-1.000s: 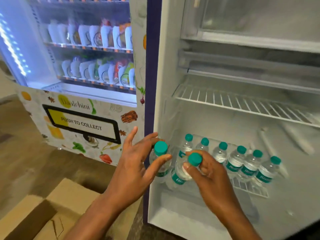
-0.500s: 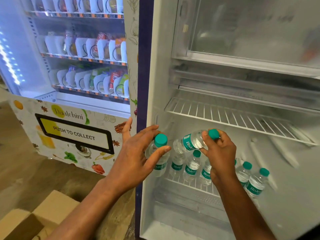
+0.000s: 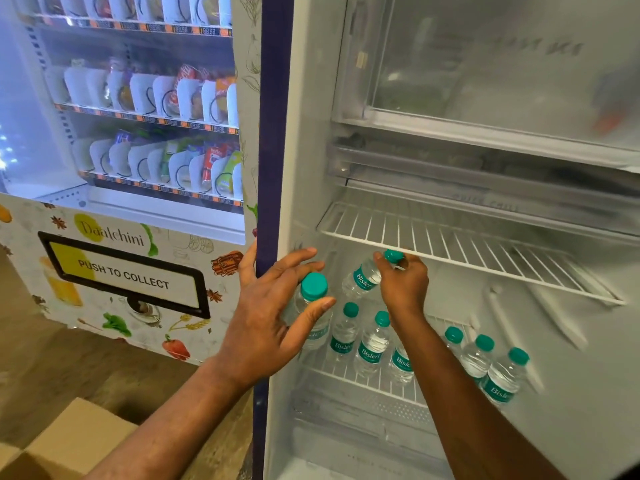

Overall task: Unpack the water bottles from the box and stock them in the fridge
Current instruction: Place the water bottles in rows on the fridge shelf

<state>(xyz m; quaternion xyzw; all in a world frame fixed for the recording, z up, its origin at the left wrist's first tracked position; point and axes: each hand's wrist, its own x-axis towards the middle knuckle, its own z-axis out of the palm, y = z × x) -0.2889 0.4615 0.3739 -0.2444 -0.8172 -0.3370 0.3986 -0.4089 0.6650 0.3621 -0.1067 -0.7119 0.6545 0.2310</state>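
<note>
Left hand (image 3: 270, 317): fingers (image 3: 320, 306) wrapped around an upright bottle (image 3: 313, 289), thumb across its front, teal cap poking out above the grip. It sits at the fridge (image 3: 304, 133) opening's left edge.

Right hand (image 3: 403, 285): fingertips (image 3: 382, 263) pinch the cap of a second bottle (image 3: 363, 277), which is tilted with its body slanting down-left from the grip. The upper wire shelf (image 3: 450, 244) is just above those fingertips.

Directly below the right-hand grip, a row of bottles (image 3: 375, 344) stands upright on the lower wire shelf (image 3: 349, 375) and runs rightward past the wrist.

Cardboard box (image 3: 72, 441) is well below-left of the left hand, on the floor. Vending machine (image 3: 131, 265) is left of it.
</note>
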